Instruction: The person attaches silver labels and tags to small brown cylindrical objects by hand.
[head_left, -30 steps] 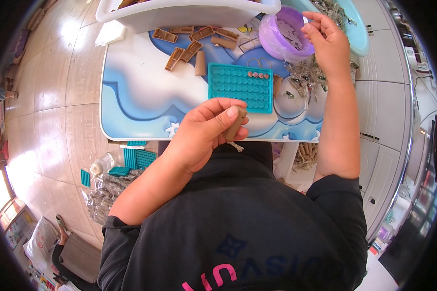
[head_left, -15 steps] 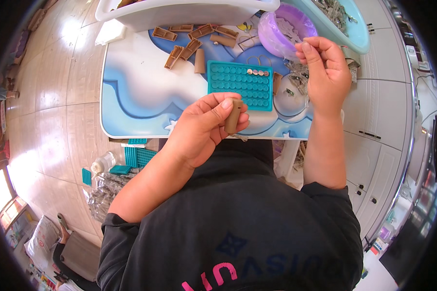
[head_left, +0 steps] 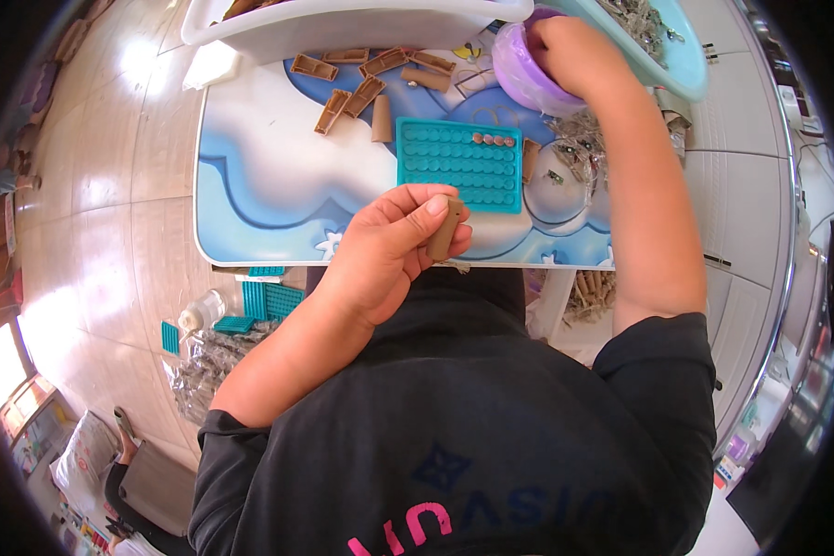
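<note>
My left hand (head_left: pixel 394 236) grips a small brown plastic casing (head_left: pixel 445 229) between thumb and fingers, over the table's near edge. My right hand (head_left: pixel 565 54) reaches down into a purple bowl (head_left: pixel 519 69) at the far right; the fingers are hidden inside it. Just beyond my left hand lies a teal tray (head_left: pixel 417 171) with rows of round pockets. A few silvery button cells (head_left: pixel 493 140) sit in one of its upper rows. Several brown casings (head_left: pixel 365 94) lie loose behind the tray, most with their hollow side up.
A white bin (head_left: pixel 343 32) stands at the table's far edge. A light-blue basin (head_left: pixel 681 69) with small parts is at the far right. Clear bagged parts (head_left: pixel 579 153) lie right of the tray. More teal trays (head_left: pixel 273 298) and a plastic bag (head_left: pixel 204 366) are below the table's left side.
My right hand has moved away from me, from beside the purple bowl down into it. My left hand keeps hold of the brown casing, which is tilted slightly more.
</note>
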Available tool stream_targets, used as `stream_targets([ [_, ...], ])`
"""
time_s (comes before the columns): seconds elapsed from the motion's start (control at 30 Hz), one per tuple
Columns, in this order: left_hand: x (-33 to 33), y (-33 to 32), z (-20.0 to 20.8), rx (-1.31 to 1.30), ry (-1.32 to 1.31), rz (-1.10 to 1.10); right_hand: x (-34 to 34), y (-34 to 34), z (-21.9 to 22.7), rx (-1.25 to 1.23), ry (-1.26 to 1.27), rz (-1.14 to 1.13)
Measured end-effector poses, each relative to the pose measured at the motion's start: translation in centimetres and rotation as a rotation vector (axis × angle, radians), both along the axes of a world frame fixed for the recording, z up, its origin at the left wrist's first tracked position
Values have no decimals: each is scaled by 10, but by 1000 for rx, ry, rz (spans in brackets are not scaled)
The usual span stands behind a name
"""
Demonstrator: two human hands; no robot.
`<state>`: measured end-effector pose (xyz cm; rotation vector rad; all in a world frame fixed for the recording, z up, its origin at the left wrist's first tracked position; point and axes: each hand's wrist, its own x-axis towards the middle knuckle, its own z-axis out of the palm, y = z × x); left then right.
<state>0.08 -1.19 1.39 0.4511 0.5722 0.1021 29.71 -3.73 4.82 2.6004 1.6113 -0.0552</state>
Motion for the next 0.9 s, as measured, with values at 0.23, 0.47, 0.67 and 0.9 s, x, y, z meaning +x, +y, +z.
stream_targets([
  [0.23, 0, 0, -1, -4, -17, 16, -8, -36, 12, 564, 714, -218],
  [0.47, 1, 0, 4, -21, -43, 18, -38, -58, 17, 838, 829, -250],
  [0.67, 0, 1, 1, -115, -112, 53, -105, -66, 21, 1023, 823, -194],
  [0.9, -1, 0, -7, -121, -146, 110, -159, -85, 0, 836, 591, 180],
])
